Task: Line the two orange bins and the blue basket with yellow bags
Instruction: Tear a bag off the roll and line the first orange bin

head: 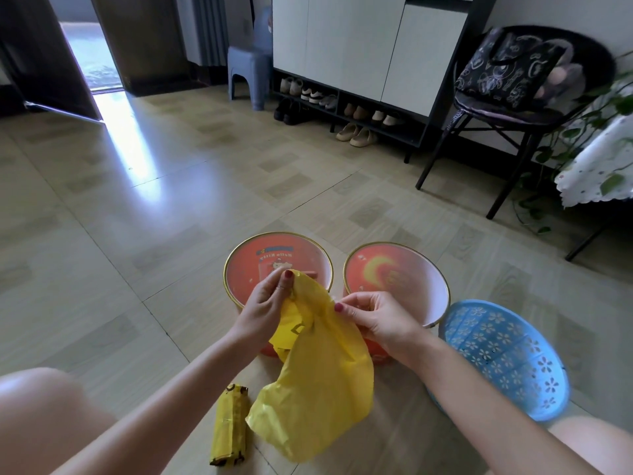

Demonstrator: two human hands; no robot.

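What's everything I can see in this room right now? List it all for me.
Orange bins: two, orange with gold rims, side by side on the floor, unlined.
Blue basket: one, right of the bins, unlined.
Yellow bag: one, held up before the bins.
Bag roll: one, yellow, on the floor near the left knee.
Stool: one, grey-blue, by the cabinet.
Shoe cabinet: one, white, shoes beneath.
Chair: one, black, holding a dark bag.
Left hand, right hand: both pinching the bag's top edge.
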